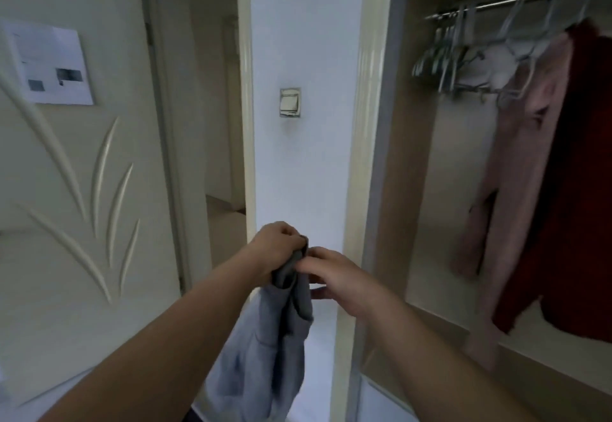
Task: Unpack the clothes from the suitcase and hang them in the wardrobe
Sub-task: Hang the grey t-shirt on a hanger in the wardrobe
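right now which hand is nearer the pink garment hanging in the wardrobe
Right. The right hand is at the wardrobe's edge, below and left of the pink garment. The left hand grips the grey garment further left, in front of the wall.

Wardrobe rail (pixel 516 3): empty hangers (pixel 440 54) bunched left; white, pink (pixel 516 163), red garment (pixel 576 190) hanging; white blurred, maybe shirt.

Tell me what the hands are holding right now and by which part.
A grey garment, gripped at its bunched top edge by the left hand; the right hand pinches the same edge beside it.
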The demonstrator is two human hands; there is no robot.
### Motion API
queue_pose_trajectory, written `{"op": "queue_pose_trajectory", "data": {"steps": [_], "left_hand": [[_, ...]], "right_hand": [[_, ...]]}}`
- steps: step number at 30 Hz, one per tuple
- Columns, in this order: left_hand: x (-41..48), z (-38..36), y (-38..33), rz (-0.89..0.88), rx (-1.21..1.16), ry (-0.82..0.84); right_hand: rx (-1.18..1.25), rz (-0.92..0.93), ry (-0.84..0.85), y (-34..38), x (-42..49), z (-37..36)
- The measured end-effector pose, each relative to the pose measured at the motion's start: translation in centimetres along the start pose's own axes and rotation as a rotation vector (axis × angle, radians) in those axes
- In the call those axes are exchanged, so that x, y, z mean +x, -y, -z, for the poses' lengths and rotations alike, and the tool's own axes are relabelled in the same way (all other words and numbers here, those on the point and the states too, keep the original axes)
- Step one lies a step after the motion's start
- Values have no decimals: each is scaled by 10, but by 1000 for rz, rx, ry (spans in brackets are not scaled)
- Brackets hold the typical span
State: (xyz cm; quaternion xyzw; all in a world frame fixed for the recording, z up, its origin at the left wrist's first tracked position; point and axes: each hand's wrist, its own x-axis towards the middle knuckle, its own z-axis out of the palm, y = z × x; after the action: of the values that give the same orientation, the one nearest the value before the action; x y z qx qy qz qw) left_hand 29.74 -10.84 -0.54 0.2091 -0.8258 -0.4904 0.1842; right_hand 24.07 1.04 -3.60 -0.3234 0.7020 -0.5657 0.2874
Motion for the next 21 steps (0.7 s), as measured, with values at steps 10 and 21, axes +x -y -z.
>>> {"op": "queue_pose_trajectory", "data": {"steps": [10,21], "left_hand": [[11,-108,-85,-235,448,200],[80,-202,-122,-99,-198,88]], "right_hand": [[-217,30,-425,-6,-51,183],[-344,47,-427,20,-44,284]]}}
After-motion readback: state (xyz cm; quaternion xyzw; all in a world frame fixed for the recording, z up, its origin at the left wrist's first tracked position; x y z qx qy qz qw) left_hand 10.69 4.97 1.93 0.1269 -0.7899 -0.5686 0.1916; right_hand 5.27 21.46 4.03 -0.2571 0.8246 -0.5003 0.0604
